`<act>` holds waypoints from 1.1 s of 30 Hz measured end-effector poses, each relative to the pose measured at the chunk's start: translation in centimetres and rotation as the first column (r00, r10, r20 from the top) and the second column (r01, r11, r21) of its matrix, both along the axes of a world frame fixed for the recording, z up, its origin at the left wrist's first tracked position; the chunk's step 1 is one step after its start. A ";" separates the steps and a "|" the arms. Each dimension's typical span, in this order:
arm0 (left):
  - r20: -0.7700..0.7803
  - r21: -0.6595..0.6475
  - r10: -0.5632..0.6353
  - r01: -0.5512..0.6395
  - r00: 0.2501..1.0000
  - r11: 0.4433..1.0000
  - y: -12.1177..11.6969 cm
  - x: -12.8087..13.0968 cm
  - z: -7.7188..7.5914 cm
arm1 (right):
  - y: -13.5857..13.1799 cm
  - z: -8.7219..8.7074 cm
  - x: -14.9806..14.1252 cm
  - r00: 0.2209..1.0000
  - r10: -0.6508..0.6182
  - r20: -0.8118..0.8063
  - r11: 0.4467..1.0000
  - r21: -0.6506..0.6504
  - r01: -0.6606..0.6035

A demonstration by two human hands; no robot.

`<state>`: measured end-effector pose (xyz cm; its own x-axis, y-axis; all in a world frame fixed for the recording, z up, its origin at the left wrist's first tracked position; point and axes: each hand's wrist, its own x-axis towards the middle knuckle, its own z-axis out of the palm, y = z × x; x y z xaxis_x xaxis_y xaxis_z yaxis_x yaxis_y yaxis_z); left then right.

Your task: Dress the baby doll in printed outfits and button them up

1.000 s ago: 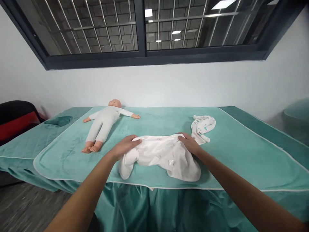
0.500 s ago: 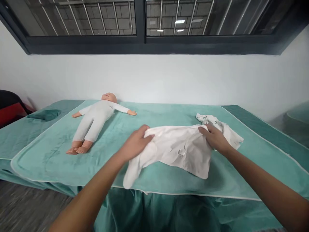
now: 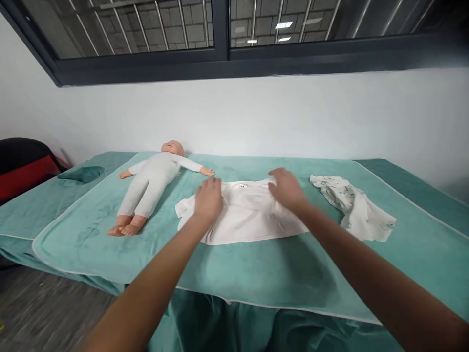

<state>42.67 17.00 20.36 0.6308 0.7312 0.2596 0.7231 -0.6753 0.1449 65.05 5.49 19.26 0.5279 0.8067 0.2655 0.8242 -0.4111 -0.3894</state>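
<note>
Head view, and here's the change: the white shirt has come down from the air and lies spread on the green cover, its cloth now supported, easier to smooth. Left hand sits on the shirt's upper left, fingers bunched; right hand at its upper right, fingers loosely curved; can't tell if either pinches. Doll left of the shirt, patterned cloth right.
</note>
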 end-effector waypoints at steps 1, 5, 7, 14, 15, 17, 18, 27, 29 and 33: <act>-0.013 -0.038 -0.054 0.053 0.998 0.998 -0.5 0.8 -1.3 | 0.6 -1.2 -1.2 0.997 0.065 0.036 0.997 -0.033 -0.064; -0.014 -0.147 -0.035 0.032 0.999 0.989 -0.5 3.7 -5.1 | 2.9 -5.6 -4.5 0.997 0.066 0.045 0.990 -0.125 -0.060; 0.000 -0.158 0.039 -0.039 0.999 0.987 0.3 4.6 -6.0 | 3.9 -6.8 -5.0 0.998 0.002 0.063 0.991 -0.133 0.006; 0.127 -0.011 0.077 -0.077 0.989 0.997 1.8 4.7 -7.6 | 4.2 -7.6 -5.2 0.964 -0.046 0.262 0.997 0.069 0.029; 0.147 0.001 0.087 -0.088 0.985 0.996 1.8 4.5 -7.9 | 4.0 -7.6 -5.3 0.957 -0.024 0.290 0.994 0.112 -0.009; 0.183 0.017 0.110 -0.115 0.977 0.993 1.7 4.3 -8.2 | 3.6 -7.5 -5.4 0.954 -0.011 0.299 0.990 0.137 -0.032; 0.197 0.026 0.116 -0.123 0.973 0.992 1.7 4.2 -8.3 | 3.5 -7.5 -5.4 0.958 -0.024 0.285 0.992 0.123 -0.012; 0.206 0.053 0.087 -0.100 0.975 0.994 1.5 4.0 -8.4 | 4.1 -8.2 -5.2 0.950 -0.158 0.270 0.987 0.043 0.152; 0.173 0.024 0.085 -0.091 0.981 0.996 1.8 4.2 -8.5 | 4.3 -8.4 -5.1 0.956 -0.154 0.248 0.987 -0.006 0.161; 0.056 -0.092 0.082 -0.076 0.995 0.993 2.7 5.0 -8.6 | 4.6 -8.7 -4.9 0.971 -0.150 0.187 0.980 -0.098 0.171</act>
